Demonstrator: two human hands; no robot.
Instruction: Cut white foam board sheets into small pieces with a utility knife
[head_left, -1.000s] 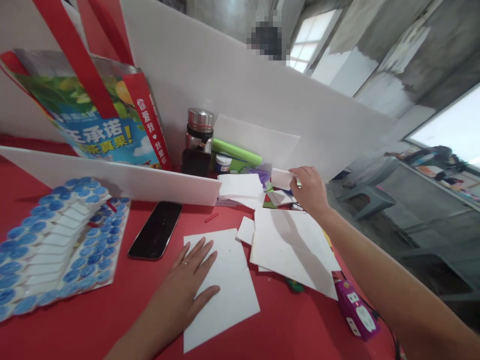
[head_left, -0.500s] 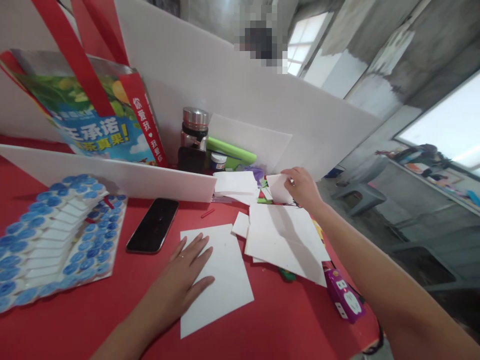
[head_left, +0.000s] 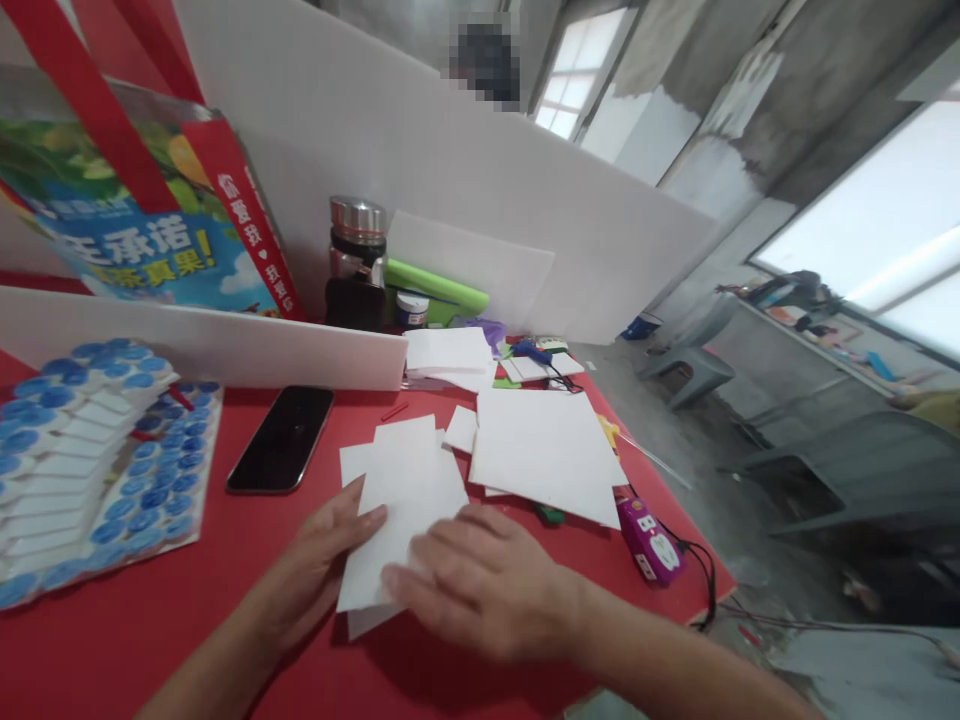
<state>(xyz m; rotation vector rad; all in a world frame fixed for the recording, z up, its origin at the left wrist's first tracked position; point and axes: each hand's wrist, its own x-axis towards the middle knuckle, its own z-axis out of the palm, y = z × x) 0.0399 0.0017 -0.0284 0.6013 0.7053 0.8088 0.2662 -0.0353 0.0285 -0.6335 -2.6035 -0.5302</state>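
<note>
White sheet (head_left: 401,478), pinched between thumb and fingers of left hand (head_left: 319,548), looked light, creasable, best edge-held; right hand (head_left: 495,582): grip unclear.

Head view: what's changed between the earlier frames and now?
The right hand moved from the far right leftward and back toward the wearer, bringing a white card over the white sheet. The left hand, earlier flat on that sheet, now grips the card's left edge. Phone stayed put.
</note>
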